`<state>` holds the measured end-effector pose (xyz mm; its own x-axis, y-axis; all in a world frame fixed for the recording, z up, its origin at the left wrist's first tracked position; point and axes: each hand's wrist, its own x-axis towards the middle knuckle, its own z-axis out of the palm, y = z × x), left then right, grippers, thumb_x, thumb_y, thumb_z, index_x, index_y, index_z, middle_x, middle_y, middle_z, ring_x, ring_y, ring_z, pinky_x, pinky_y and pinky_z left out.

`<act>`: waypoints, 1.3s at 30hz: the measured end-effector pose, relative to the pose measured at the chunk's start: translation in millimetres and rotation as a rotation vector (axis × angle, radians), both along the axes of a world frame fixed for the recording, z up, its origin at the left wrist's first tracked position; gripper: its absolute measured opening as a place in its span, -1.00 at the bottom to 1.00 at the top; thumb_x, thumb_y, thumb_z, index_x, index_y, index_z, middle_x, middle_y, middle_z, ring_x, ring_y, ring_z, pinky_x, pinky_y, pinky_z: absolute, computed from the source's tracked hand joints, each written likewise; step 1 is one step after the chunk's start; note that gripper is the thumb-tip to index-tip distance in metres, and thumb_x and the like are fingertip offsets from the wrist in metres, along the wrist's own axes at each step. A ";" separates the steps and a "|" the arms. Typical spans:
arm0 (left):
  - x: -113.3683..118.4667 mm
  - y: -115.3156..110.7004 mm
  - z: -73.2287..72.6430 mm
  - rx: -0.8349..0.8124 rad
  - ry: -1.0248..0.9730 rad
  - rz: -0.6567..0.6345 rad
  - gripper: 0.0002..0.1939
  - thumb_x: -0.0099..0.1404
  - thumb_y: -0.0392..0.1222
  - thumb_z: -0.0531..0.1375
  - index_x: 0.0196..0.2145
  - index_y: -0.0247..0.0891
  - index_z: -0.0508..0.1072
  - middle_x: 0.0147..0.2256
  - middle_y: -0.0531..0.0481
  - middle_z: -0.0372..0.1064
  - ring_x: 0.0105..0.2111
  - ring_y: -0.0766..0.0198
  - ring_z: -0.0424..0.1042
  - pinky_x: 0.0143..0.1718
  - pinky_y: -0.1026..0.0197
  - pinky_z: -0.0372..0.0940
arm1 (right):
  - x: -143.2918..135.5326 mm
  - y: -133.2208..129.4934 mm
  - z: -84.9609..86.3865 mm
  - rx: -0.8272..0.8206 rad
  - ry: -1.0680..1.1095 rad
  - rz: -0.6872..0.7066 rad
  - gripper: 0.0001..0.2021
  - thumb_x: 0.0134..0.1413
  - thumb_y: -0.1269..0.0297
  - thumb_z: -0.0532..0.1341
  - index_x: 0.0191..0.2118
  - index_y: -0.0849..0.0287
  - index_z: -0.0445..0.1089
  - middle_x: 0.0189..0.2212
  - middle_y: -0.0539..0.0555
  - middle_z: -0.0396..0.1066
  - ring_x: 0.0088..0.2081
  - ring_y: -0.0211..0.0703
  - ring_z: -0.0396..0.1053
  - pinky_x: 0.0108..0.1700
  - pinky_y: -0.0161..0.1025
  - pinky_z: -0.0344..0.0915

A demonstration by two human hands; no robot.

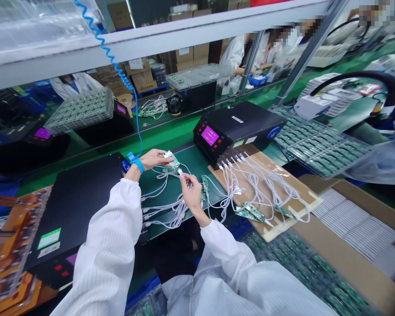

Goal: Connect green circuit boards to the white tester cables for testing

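Over the green bench top my left hand (pixel 154 159) pinches a small green circuit board (pixel 173 164) by its edge. A blue wrist strap with a coiled cord (pixel 105 44) circles my left wrist. Close beside the board, my right hand (pixel 191 191) pinches a white cable plug (pixel 180 172) at the board's lower right edge; whether it is fully seated I cannot tell. Another circuit board (pixel 204 188) stands just behind my right hand, partly hidden by it. Bundled white cables (pixel 174 215) lie below my hands.
A black box with a lit magenta screen (pixel 210 136) stands at the back; white cables run from it over a brown board (pixel 273 175) bearing more circuit boards. Another black box (pixel 85 210) is at left. Trays of boards (pixel 322 140) and a carton (pixel 358 237) fill the right.
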<state>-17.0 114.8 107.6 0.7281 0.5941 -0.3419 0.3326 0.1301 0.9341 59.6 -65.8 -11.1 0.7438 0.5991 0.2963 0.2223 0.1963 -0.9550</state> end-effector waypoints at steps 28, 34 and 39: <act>-1.8 3.3 -5.3 0.056 0.041 -0.050 -0.51 -0.17 -0.06 0.62 -0.32 -0.34 0.63 -0.32 -0.10 0.62 -0.29 0.22 0.57 -0.06 0.12 0.47 | 2.8 1.6 -7.2 0.050 -0.011 0.051 -0.73 0.29 0.09 0.28 -0.21 0.16 0.63 -0.34 0.07 0.50 -0.32 -0.17 0.33 -0.21 -0.20 0.30; -1.0 2.6 -5.0 0.060 0.052 -0.044 -0.51 -0.19 -0.05 0.62 -0.32 -0.33 0.64 -0.32 -0.11 0.63 -0.31 0.23 0.58 -0.04 0.11 0.48 | 3.5 1.5 -3.7 0.061 0.028 0.031 -0.72 0.30 0.09 0.26 -0.21 0.19 0.61 -0.32 0.08 0.51 -0.33 -0.18 0.33 -0.22 -0.21 0.29; -0.7 2.8 -4.9 0.066 0.049 -0.043 -0.51 -0.19 -0.06 0.62 -0.34 -0.33 0.63 -0.33 -0.10 0.62 -0.32 0.22 0.58 -0.07 0.11 0.49 | 5.4 1.8 -4.3 0.047 0.000 0.050 -0.75 0.28 0.13 0.28 -0.21 0.19 0.63 -0.35 0.06 0.50 -0.34 -0.18 0.30 -0.23 -0.22 0.26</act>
